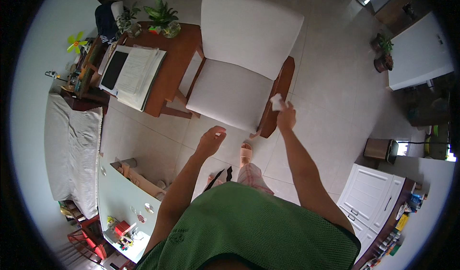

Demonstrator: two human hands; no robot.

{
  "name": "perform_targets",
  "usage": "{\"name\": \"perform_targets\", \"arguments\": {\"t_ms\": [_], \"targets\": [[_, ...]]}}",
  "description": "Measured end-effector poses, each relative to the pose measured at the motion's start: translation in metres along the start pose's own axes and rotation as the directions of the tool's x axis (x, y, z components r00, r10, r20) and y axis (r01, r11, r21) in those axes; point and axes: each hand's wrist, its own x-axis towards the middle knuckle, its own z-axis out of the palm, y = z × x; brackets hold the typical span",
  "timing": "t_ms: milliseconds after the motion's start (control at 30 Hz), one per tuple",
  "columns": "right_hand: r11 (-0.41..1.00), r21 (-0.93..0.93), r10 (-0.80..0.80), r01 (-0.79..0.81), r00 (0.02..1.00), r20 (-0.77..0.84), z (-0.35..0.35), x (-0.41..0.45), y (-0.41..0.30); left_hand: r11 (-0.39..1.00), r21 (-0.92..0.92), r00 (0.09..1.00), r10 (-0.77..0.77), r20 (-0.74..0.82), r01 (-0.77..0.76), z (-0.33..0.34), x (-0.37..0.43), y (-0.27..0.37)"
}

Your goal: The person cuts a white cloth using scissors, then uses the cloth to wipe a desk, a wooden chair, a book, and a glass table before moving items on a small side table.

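My right hand (286, 118) grips a crumpled white cloth or tissue (276, 102) near the right side of an upholstered chair (230, 90). The cloth is over or beside a brown wooden piece (282, 92), partly hidden behind the chair; contact is unclear. The chair has a pale grey seat and a tall backrest (249, 33). In front of the seat, apart from it, my left hand (211, 141) is raised with its fingers curled towards the thumb. A small pale spot shows between those fingers, and I cannot tell whether it is a held thing or the floor.
A wooden table (176, 65) left of the chair bears papers (134, 70), a dark flat object (114, 70) and potted plants (163, 15). Near my left arm stands a pale green cabinet or panel (118, 187). White cabinets (366, 187) and a bin (380, 149) are on the right.
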Motion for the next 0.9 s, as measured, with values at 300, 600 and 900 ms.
{"name": "perform_targets", "arguments": {"t_ms": [300,600,900], "targets": [[0.924,-0.021,-0.375,0.381,0.917,0.137,0.035,0.013,0.033,0.992,-0.035,0.992,-0.118,0.035,0.12,0.018,0.033,-0.035],[0.991,-0.092,-0.1,0.093,0.992,-0.079,0.023,0.193,0.022,0.956,-0.097,0.96,-0.28,-0.018,0.277,0.02,0.046,-0.045],[0.949,-0.292,-0.124,0.116,0.992,-0.012,0.022,0.2,0.013,0.877,-0.295,0.916,-0.401,-0.01,0.38,0.005,0.031,-0.077]]}}
